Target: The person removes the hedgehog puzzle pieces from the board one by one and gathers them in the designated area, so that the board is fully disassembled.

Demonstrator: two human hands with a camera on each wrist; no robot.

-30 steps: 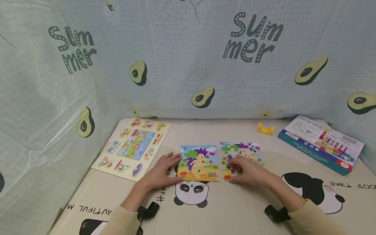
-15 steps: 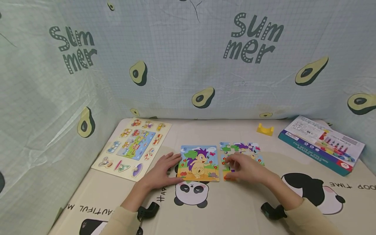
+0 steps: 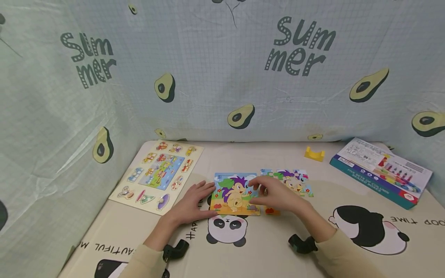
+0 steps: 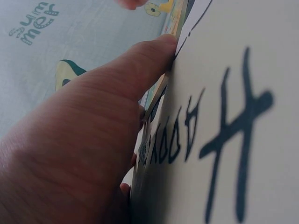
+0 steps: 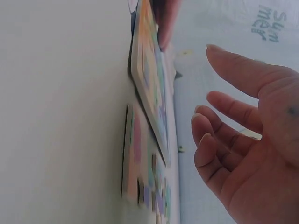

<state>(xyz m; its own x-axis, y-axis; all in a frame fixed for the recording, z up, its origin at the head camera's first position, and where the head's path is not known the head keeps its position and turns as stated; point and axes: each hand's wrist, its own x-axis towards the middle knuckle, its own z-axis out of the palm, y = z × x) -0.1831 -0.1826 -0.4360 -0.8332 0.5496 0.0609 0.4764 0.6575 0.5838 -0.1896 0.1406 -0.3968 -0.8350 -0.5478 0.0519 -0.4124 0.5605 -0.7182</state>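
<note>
A square hedgehog picture board (image 3: 234,195) lies on the table in the head view. My left hand (image 3: 190,204) rests at its left side, fingertips and thumb touching the edge. Over the board's right edge hovers my right hand (image 3: 278,195). Its thumb and fingers are apart, with nothing between them in the right wrist view, where the hand (image 5: 252,140) stands off the board (image 5: 152,79). Loose jigsaw pieces (image 3: 299,183) of a similar picture lie right of the board, partly hidden by the right hand. The left wrist view mostly shows the left thumb (image 4: 149,60).
A knob puzzle board (image 3: 156,175) lies at the far left. A yellow plastic holder (image 3: 314,154) stands at the back right, beside a flat printed box (image 3: 380,170). The printed cloth wall (image 3: 201,77) rises behind the table.
My right hand has moved left, from the loose pieces to above the hedgehog board's right edge. The left hand stays where it was.
</note>
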